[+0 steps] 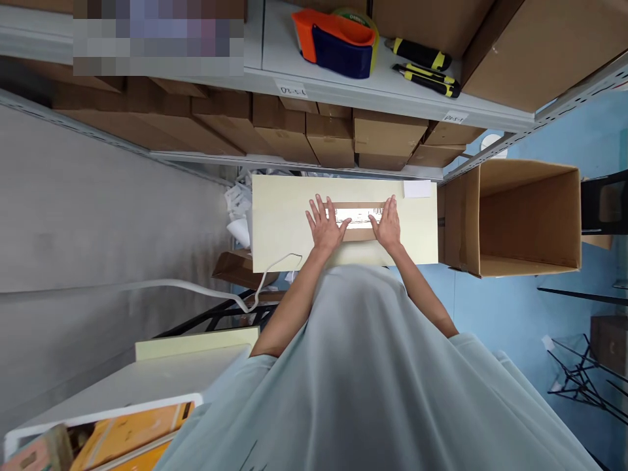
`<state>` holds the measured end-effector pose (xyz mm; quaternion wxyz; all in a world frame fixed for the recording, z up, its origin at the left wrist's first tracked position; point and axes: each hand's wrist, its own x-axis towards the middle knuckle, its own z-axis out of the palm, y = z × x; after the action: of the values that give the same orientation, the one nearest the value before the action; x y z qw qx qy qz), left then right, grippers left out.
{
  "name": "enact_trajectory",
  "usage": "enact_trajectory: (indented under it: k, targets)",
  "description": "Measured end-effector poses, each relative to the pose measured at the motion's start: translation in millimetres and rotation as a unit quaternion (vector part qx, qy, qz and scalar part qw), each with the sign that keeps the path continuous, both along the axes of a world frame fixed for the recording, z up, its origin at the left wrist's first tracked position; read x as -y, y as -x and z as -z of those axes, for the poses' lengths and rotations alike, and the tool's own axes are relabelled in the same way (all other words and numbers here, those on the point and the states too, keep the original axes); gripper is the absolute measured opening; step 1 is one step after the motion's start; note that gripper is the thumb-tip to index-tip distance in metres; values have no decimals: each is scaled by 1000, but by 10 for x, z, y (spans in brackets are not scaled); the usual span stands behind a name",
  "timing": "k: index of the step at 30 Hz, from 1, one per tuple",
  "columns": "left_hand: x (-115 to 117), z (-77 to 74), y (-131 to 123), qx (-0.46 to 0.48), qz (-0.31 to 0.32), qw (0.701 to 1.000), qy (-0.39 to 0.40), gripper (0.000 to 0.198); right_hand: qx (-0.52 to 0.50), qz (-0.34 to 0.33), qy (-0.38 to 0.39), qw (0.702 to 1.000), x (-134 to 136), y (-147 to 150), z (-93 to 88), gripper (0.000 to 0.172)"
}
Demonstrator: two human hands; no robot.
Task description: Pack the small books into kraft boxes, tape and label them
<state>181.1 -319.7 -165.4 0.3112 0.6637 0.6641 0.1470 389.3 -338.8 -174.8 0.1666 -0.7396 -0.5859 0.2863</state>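
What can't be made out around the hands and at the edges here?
Strip print, head view: too small and washed out; the left hand and right hand cover parts of it.
Box underside, head view: hidden, facing the table.
Slip, head view: any writing too small.
Tub, head view: cut off by the bottom edge.

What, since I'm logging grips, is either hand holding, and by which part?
Nothing appears gripped: the left hand is spread over the left end of the brown cardboard, the right hand over its right end.
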Motion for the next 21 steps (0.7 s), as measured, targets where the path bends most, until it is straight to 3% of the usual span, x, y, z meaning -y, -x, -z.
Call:
enact_trajectory:
  k: [3, 5, 8, 13, 18, 21]
  targets:
    - [-43, 122, 240, 32, -56, 997, 48, 104, -106, 28, 43, 993, 59, -256, 100, 97]
    - [-50, 172, 366, 57, -119, 987, 93, 96, -149, 57, 60, 985, 82, -355, 122, 94]
    - [-30, 153, 494, 75, -180, 975, 110, 75, -131, 116, 37, 984, 93, -391, 65, 90]
    - [43, -97, 516, 91, -162, 974, 129, 69, -127, 109, 24, 986, 162, -289, -175, 86]
    - [91, -401, 465, 63, -160, 983, 73, 62, -133, 141, -9, 981, 223, -258, -463, 78]
    - [99, -468, 469, 80, -161, 982, 56, 62, -157, 137, -54, 977, 213, -295, -569, 75]
